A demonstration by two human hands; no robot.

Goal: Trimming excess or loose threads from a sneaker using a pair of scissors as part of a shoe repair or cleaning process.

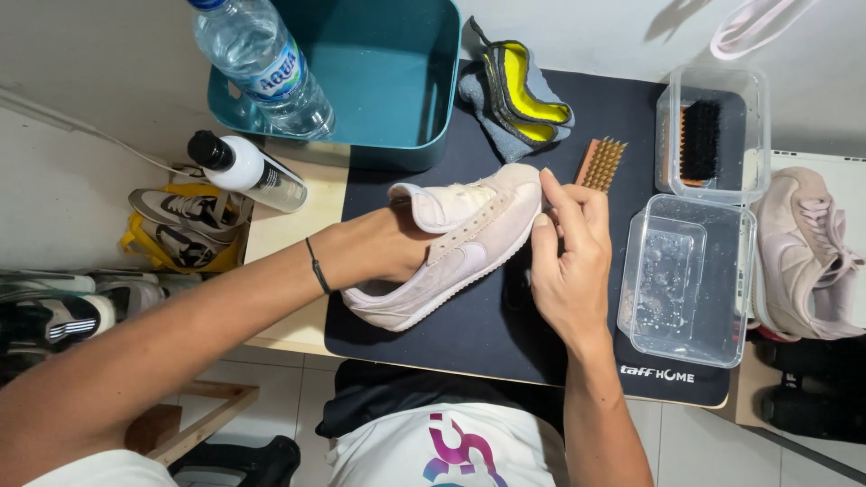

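A pale pink sneaker (pixel 460 257) without laces is held on its side above a dark mat (pixel 469 334). My left hand (pixel 383 248) is pushed inside the shoe's opening, so the fingers are hidden. My right hand (pixel 568 252) grips the toe end, thumb and fingers pressed on the sole edge. A small wooden brush with pale bristles (pixel 602 162) lies on the mat just beyond my right hand.
A teal bin (pixel 388 81) with a water bottle (pixel 262 68), a white bottle with a black cap (pixel 244 169), grey-yellow cloths (pixel 519 99), a clear tub holding a black brush (pixel 708 140), a clear tub of water (pixel 690 280), and the second pink sneaker (pixel 807 252) at right. Other shoes lie at left.
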